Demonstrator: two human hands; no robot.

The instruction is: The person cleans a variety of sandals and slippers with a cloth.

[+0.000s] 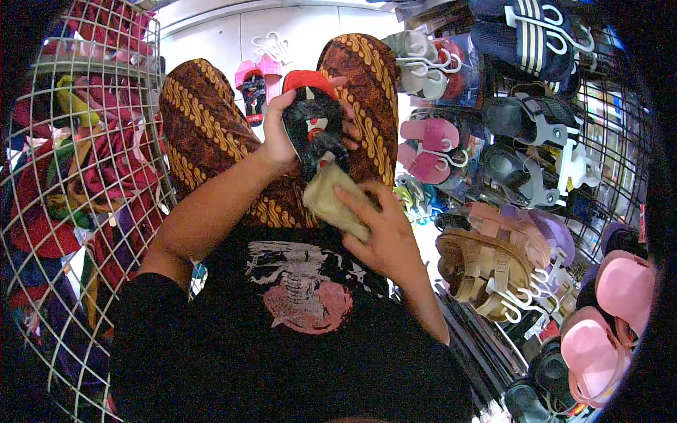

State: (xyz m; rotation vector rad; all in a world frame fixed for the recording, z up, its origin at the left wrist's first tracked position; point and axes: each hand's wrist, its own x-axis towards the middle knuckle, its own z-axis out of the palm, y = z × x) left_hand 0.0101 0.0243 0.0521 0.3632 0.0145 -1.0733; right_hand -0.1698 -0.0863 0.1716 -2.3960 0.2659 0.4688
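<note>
Above my lap, my left hand grips a black sandal from underneath, with the thumb on one side and the fingertips curled round the other. The sandal has a red end pointing away from me and a red and white print on its black surface. A pale yellowish cloth is bunched in my right hand. That cloth presses against the sandal's near end and hides part of it.
Pink sandals and a black pair lie on the white tiled floor beyond my knees. At left stands a wire grid with colourful fabric behind it. Brown sandals, pink footwear and other pairs on white hangers crowd the right.
</note>
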